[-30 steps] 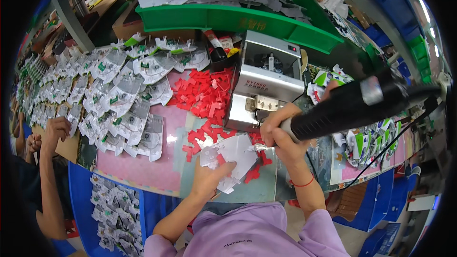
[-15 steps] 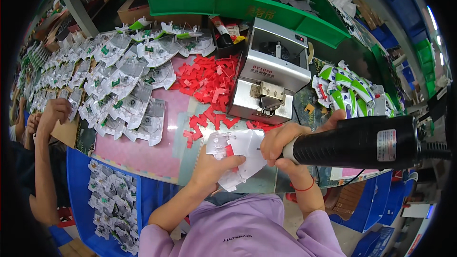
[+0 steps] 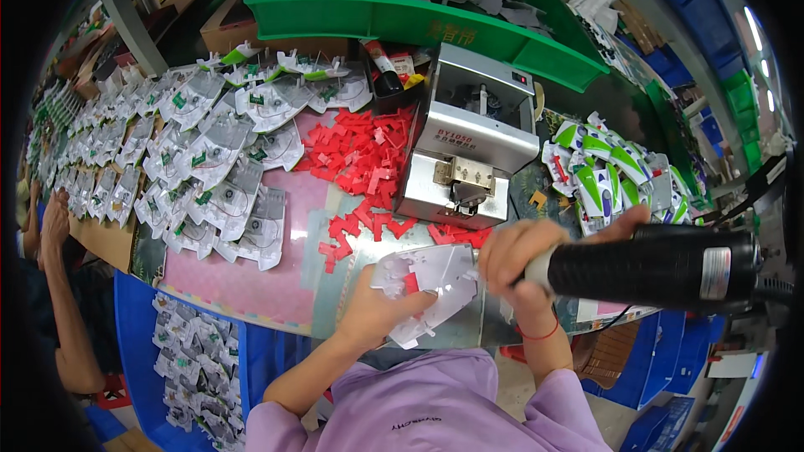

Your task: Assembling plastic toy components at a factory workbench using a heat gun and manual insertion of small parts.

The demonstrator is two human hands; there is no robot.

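1. The left hand [image 3: 374, 311] grips the pale shell [image 3: 452, 282] at its left edge, thumb by the red piece [image 3: 410, 283].
2. Right of that grip, the right hand [image 3: 523, 261] clasps the black driver [image 3: 653, 273].
3. The shell seems light, stiff, perhaps brittle; its rim suits holding.

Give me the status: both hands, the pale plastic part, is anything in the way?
Left hand gripping pale plastic part, red piece on it. Right hand closed around black handheld tool. Loose red pieces beyond the part; no clear obstruction seen.
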